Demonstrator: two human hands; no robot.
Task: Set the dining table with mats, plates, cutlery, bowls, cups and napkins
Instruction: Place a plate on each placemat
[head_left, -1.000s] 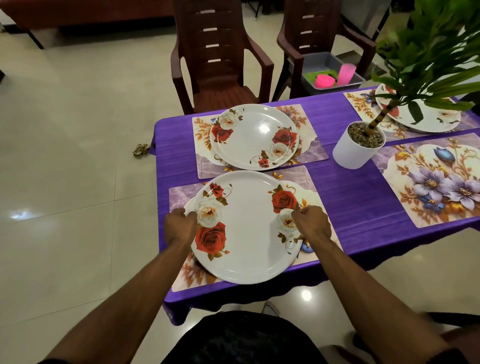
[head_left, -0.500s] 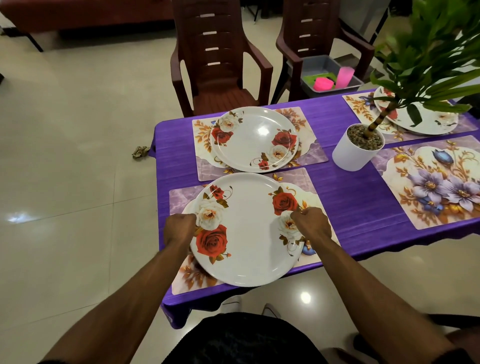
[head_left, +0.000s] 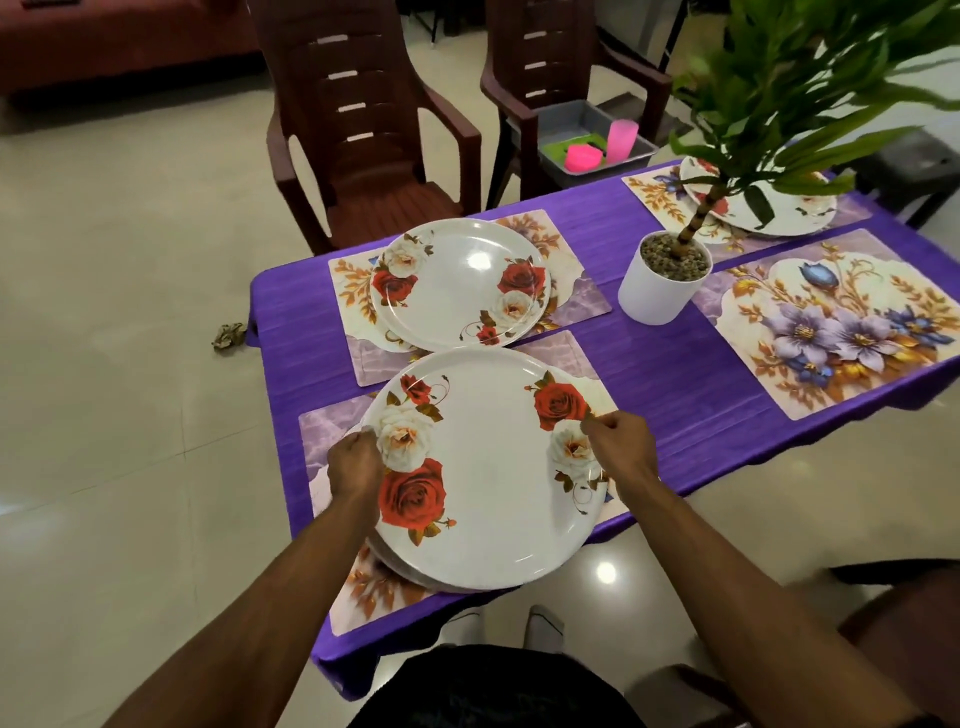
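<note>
My left hand (head_left: 354, 467) and right hand (head_left: 621, 448) each grip a rim of the plate (head_left: 488, 467) over the mat (head_left: 332, 441) at the table's (head_left: 675, 384) near-left corner.

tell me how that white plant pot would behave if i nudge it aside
The white plant pot may tip: its plant is tall and leans right. The gravel fill suggests a heavy base. It would probably drag on the purple tablecloth, not glide.
</note>
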